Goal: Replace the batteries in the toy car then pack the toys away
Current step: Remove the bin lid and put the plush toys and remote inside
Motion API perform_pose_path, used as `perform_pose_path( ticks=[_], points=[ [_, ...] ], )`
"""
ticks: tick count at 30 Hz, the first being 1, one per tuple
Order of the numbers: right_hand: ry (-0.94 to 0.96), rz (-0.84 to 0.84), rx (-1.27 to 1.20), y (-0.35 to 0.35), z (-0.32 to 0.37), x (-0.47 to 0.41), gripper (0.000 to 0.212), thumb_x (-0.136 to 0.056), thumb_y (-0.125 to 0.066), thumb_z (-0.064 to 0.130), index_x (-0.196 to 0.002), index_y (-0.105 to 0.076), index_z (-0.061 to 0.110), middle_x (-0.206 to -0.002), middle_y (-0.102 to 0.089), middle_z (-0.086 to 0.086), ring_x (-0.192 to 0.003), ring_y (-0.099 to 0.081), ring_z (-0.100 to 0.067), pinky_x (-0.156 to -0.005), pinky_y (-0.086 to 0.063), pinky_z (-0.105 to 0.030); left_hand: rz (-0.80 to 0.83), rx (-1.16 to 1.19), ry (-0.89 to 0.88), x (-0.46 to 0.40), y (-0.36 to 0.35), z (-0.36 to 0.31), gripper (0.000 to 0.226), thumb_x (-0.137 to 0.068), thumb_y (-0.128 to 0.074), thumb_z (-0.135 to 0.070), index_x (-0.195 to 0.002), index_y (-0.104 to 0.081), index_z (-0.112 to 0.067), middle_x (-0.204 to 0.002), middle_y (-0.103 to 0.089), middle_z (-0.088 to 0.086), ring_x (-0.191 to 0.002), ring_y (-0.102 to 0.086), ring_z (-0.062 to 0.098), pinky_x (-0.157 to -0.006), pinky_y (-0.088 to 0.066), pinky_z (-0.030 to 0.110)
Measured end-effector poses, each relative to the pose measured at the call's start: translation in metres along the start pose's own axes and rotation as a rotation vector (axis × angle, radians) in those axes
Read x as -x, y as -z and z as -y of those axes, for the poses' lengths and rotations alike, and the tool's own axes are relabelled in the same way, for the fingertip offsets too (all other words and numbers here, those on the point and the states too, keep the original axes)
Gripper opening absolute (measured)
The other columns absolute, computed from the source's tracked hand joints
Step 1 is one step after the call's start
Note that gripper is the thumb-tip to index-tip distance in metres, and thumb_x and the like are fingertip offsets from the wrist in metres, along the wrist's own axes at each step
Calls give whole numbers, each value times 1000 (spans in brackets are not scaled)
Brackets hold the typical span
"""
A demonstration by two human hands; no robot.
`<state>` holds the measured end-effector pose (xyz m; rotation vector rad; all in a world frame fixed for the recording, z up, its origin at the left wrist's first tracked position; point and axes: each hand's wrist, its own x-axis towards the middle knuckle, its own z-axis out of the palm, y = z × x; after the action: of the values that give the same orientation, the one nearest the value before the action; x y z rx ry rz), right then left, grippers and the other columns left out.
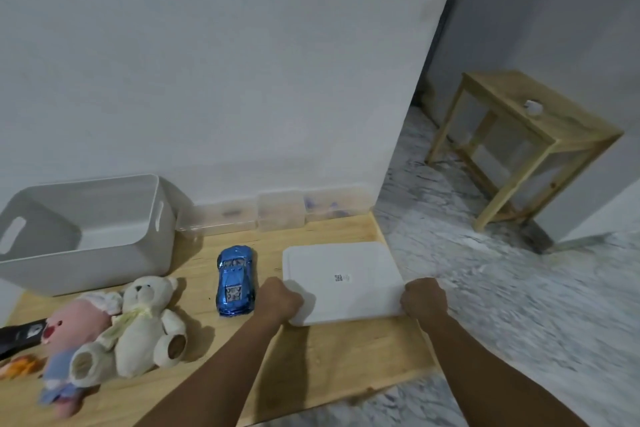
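A blue toy car (235, 280) lies on the wooden table (311, 357), nose pointing away from me. To its right lies a flat white lid (341, 279) with a small printed label. My left hand (280, 300) grips the lid's near left corner and my right hand (423, 302) grips its near right corner. An open grey storage bin (86, 236) stands at the back left. In front of it lie a cream teddy bear (147, 322) and a pink plush doll (72, 340) in blue clothes.
Three small clear plastic boxes (280, 215) line the wall behind the car. A black object (19, 335) and an orange item (19, 365) sit at the left edge. The table ends just right of the lid. A wooden side table (519, 149) stands on the marble floor.
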<state>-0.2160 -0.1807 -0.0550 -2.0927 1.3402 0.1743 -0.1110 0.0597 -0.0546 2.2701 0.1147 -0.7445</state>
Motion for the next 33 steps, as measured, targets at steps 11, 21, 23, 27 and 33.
perform_pose_path(
  ticks=[11,21,23,27,33],
  points=[
    [10,-67,64,-4,9,-5,21,-78,-58,11,-98,-58,5,-99,-65,-12,-96,-64,-31,-76,-51,-34,154,67,-90,6,2,11,18,-83,-69,-20,-85,-58,-6,-77,-47,2,-68,-48,15,-56,-39,25],
    [402,70,59,-34,123,30,14,-75,-57,7,-61,-59,9,-73,-59,-1,-78,-60,-25,-57,-38,-21,-98,53,-272,3,84,0,11,-85,-62,-9,-75,-66,-8,-64,-63,3,-52,-57,15,-55,-48,23],
    [441,102,13,-48,154,42,13,-75,-61,10,-79,-73,6,-89,-69,-6,-91,-64,-27,-73,-51,-26,-134,52,-272,0,111,8,9,-86,-65,-12,-78,-67,-7,-68,-66,6,-55,-62,18,-51,-50,24],
    [506,202,-48,-81,207,72,11,-72,-67,11,-78,-75,10,-87,-74,-6,-88,-68,-24,-76,-57,-31,-208,44,-228,-6,169,34,10,-87,-67,-14,-78,-65,-9,-72,-66,8,-57,-60,17,-52,-51,26],
    [592,344,13,-131,266,126,14,-73,-73,14,-81,-75,3,-86,-75,-9,-81,-69,-22,-77,-59,-36,-333,-182,-135,-15,247,85,13,-78,-67,-18,-79,-75,-8,-82,-72,7,-81,-66,26,-64,-45,27]
  ],
)
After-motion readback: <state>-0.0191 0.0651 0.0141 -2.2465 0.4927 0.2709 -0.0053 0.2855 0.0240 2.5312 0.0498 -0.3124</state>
